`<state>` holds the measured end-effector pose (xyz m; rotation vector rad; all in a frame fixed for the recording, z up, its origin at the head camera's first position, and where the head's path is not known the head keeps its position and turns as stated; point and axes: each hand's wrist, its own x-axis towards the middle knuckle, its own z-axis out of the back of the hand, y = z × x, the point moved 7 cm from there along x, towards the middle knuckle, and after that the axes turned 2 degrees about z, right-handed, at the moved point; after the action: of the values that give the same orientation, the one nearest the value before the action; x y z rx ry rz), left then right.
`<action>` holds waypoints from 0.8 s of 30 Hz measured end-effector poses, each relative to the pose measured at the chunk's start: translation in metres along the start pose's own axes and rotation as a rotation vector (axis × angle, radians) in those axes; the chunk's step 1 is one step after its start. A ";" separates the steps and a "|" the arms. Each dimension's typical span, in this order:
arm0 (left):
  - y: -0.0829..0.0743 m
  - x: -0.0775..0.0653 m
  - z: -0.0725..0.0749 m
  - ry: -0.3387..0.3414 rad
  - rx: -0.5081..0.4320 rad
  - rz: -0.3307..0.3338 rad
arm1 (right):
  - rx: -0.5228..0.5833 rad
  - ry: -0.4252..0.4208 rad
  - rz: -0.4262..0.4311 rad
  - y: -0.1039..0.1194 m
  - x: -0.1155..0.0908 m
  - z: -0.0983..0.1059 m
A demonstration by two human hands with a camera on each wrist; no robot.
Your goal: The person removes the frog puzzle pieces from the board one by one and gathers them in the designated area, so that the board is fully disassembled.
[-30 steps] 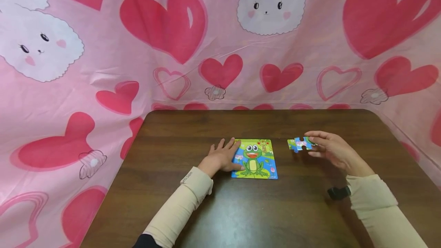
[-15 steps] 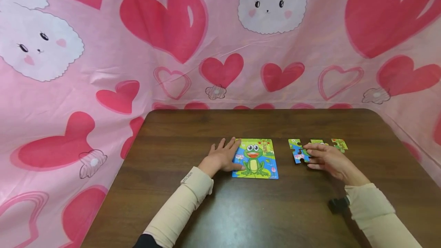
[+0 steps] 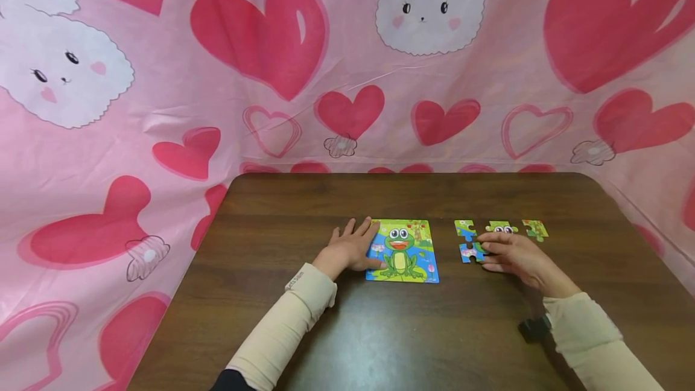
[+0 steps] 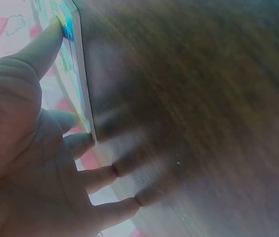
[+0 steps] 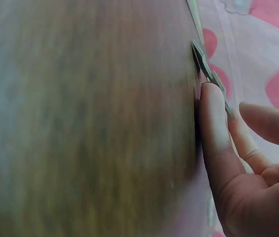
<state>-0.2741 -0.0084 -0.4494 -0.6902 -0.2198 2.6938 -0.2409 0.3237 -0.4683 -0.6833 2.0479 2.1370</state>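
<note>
My left hand (image 3: 349, 251) lies with spread fingers over the left edge of a frog picture puzzle (image 3: 407, 246). In the left wrist view its thumb rests on the puzzle's edge (image 4: 84, 74), while other fingertips touch the table. My right hand (image 3: 523, 263) pinches a blue and green jigsaw piece (image 3: 468, 253) between thumb and fingers. That piece (image 5: 203, 61) is tilted, low by the tabletop in the right wrist view, and its right part is hidden by the fingers. Just behind it lies a green and blue corner piece (image 3: 464, 228).
A jigsaw piece with the frog's eyes (image 3: 501, 227) lies behind my right fingers, partly covered. Farther right is a piece with a tree (image 3: 536, 229). The brown wooden table (image 3: 304, 198) ends at a pink heart-patterned cloth (image 3: 380, 155) behind and at the sides.
My right hand has come toward me with the jigsaw piece, parting it from the pieces lying behind, which now show on the table. The left hand has stayed on the frog puzzle.
</note>
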 end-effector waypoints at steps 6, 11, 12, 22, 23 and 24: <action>0.001 0.000 0.000 0.002 0.001 0.001 | -0.098 -0.033 -0.013 0.004 -0.003 0.005; 0.002 0.000 -0.001 0.005 0.002 0.003 | -0.163 -0.033 -0.037 0.006 -0.007 0.007; 0.002 0.000 -0.001 0.004 0.001 0.002 | -0.178 -0.029 -0.038 0.007 -0.007 0.007; 0.001 -0.001 -0.001 0.004 -0.007 -0.005 | -0.199 -0.025 -0.047 0.009 -0.009 0.010; 0.001 -0.001 0.000 0.005 -0.009 -0.007 | -0.198 -0.025 -0.047 0.009 -0.009 0.010; 0.001 0.000 0.000 0.005 -0.010 -0.008 | -0.199 -0.026 -0.045 0.009 -0.009 0.010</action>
<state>-0.2739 -0.0093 -0.4495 -0.6976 -0.2350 2.6850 -0.2388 0.3349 -0.4562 -0.7125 1.8054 2.3322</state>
